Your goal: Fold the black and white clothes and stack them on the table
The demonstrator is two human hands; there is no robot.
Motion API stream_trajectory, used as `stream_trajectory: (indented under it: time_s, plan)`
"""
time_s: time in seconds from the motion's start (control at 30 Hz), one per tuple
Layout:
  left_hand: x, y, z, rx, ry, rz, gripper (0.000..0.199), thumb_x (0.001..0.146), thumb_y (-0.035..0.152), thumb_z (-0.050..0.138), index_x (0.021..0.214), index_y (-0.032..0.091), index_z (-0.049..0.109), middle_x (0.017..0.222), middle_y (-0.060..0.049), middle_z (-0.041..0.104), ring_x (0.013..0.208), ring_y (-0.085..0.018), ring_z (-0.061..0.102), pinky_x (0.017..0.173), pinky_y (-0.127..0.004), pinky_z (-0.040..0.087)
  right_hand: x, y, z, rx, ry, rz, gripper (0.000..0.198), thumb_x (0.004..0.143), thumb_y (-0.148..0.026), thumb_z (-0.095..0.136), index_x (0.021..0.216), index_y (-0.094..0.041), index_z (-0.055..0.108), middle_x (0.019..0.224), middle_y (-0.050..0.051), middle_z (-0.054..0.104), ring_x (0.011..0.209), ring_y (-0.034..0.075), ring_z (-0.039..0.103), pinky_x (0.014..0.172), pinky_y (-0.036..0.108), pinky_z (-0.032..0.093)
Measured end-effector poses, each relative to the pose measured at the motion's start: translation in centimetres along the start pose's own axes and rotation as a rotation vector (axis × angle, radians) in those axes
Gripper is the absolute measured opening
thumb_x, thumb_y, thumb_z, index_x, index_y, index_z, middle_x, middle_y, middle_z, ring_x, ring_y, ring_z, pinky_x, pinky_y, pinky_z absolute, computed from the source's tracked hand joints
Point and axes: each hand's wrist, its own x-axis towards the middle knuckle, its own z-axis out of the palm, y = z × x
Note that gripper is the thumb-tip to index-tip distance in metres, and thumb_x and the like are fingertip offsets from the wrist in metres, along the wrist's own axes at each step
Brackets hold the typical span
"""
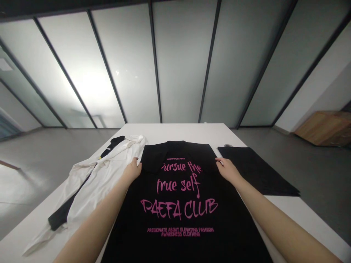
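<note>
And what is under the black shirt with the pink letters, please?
The black shirt lies on the white table, which shows beyond its far edge and along its sides. Whatever the shirt itself covers cannot be seen.

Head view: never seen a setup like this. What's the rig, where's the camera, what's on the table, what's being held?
There's no machine here. One camera worn on a person's head looks forward and down, so the two bare forearms reaching in from the bottom are the wearer's own.

On the white table, a black T-shirt with pink lettering lies spread out in the middle. The left hand and the right hand each appear to pinch one of its side edges, near the collar end.

Left of it lies a loosely laid white garment with dark parts; right of it, a flat black cloth item. Frosted panels stand beyond the table.
</note>
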Motion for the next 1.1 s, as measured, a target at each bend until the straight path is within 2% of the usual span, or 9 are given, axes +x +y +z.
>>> stream_trajectory:
  time_s: [0.13,0.3,0.47,0.63,0.8,1.0,1.1]
  plan:
    - [2.7,0.1,-0.4,-0.081,-0.014,-0.034,0.039,0.092,0.033,0.065,0.127,0.017,0.063,0.113,-0.016,0.078,0.109,-0.034,0.074,0.094,-0.039,0.053,3.0,0.2,-0.2,0.041,-0.061,0.104,0.039,0.09,-0.026,0.062,0.125,-0.018,0.076,0.117,0.014,0.078,0.105,0.028,0.074,0.097,0.038,0.055]
    - [4.7,1.3,0.1,-0.22,-0.066,-0.027,0.037,0.089,0.026,0.067,0.125,0.019,0.067,0.097,-0.008,0.079,0.095,-0.026,0.076,0.084,-0.032,0.056,5.8,-0.4,0.4,0.132,-0.163,0.159,0.038,0.088,-0.021,0.064,0.123,-0.017,0.078,0.103,0.01,0.081,0.092,0.023,0.077,0.087,0.031,0.058]
    - [6.5,3.0,0.6,-0.388,-0.163,-0.045,0.034,0.093,0.021,0.063,0.126,0.018,0.071,0.091,-0.006,0.08,0.081,-0.02,0.077,0.07,-0.026,0.058,8.1,-1.0,0.7,0.182,-0.254,0.157,0.033,0.085,-0.016,0.066,0.113,-0.02,0.083,0.105,0.008,0.083,0.093,0.021,0.077,0.089,0.029,0.058]
    - [8.2,3.4,1.1,-0.405,-0.19,-0.085,0.036,0.085,0.009,0.064,0.119,0.015,0.076,0.086,-0.007,0.08,0.075,-0.019,0.076,0.066,-0.024,0.059,9.7,-1.2,0.8,0.112,-0.212,0.164,0.027,0.081,-0.011,0.065,0.096,-0.018,0.086,0.098,0.009,0.083,0.095,0.023,0.077,0.096,0.031,0.056]
    - [9.6,3.3,1.1,-0.298,-0.078,-0.058,0.04,0.081,0.008,0.068,0.119,0.015,0.079,0.088,-0.009,0.08,0.08,-0.022,0.076,0.07,-0.027,0.058,10.7,-1.6,1.3,0.042,-0.129,0.137,0.033,0.084,-0.011,0.059,0.101,-0.021,0.086,0.112,0.007,0.082,0.108,0.023,0.075,0.103,0.03,0.053]
    - [10.2,4.5,0.9,-0.154,0.066,0.027,0.041,0.088,0.014,0.061,0.126,0.02,0.078,0.104,-0.009,0.081,0.093,-0.025,0.076,0.087,-0.031,0.057,11.3,-3.1,1.5,-0.041,-0.016,0.067,0.05,0.094,-0.01,0.044,0.13,-0.02,0.076,0.137,0.007,0.073,0.13,0.021,0.065,0.114,0.032,0.045]
    - [10.1,4.9,0.9,-0.081,0.113,0.065,0.044,0.092,0.015,0.056,0.132,0.021,0.074,0.117,-0.01,0.079,0.108,-0.026,0.073,0.098,-0.033,0.055,11.0,-3.7,1.7,-0.094,0.018,0.029,0.052,0.099,-0.012,0.039,0.142,-0.02,0.068,0.147,0.007,0.065,0.139,0.02,0.058,0.12,0.032,0.039]
